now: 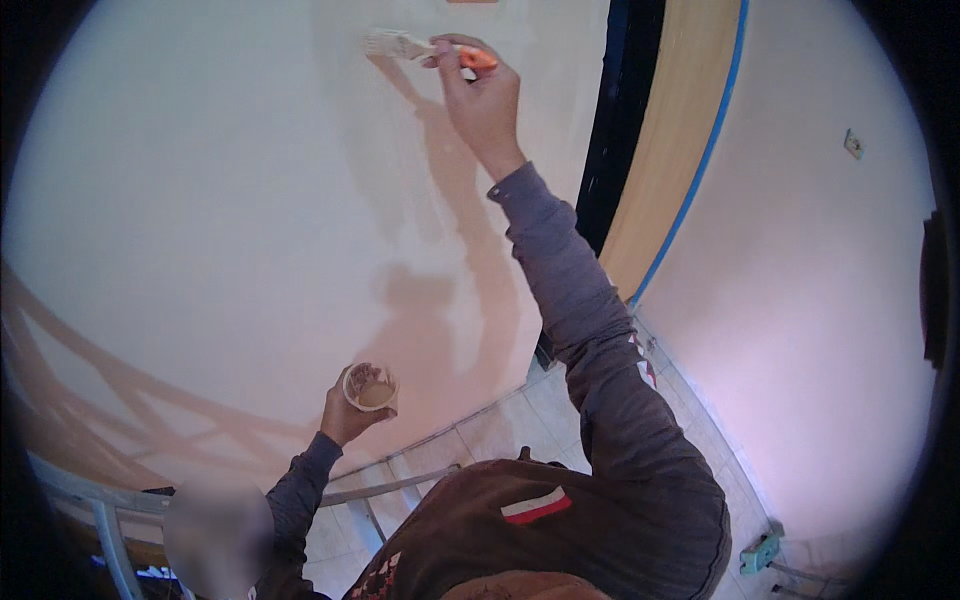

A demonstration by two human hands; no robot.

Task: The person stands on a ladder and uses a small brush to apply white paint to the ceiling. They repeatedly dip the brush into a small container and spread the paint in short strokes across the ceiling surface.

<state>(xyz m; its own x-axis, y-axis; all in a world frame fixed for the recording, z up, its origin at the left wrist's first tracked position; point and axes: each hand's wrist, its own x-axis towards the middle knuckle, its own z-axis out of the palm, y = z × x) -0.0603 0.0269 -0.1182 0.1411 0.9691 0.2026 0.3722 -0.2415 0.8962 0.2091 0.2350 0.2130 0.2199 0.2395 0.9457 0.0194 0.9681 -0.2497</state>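
High on the wall (240, 200) in front of me, my right hand (487, 105) is closed round the orange handle of a paintbrush (400, 45). Its pale, paint-covered bristles point left at the wall; I cannot tell for certain whether they touch it. Lower down, my left hand (343, 416) grips a small cup (371, 387), tilted so that its inside shows. Pale paint lies in the bottom of the cup, and streaks coat its inner side. Shadows of my arm and the brush fall across the wall.
Right of the painted wall are a dark opening edge, a tan wooden panel (670, 130) and blue tape (705, 170). A wall outlet (853, 143) is farther right. Metal rails (110, 530) stand at lower left beside a blurred patch. Below are floor tiles (540, 410) and a green object (762, 548).
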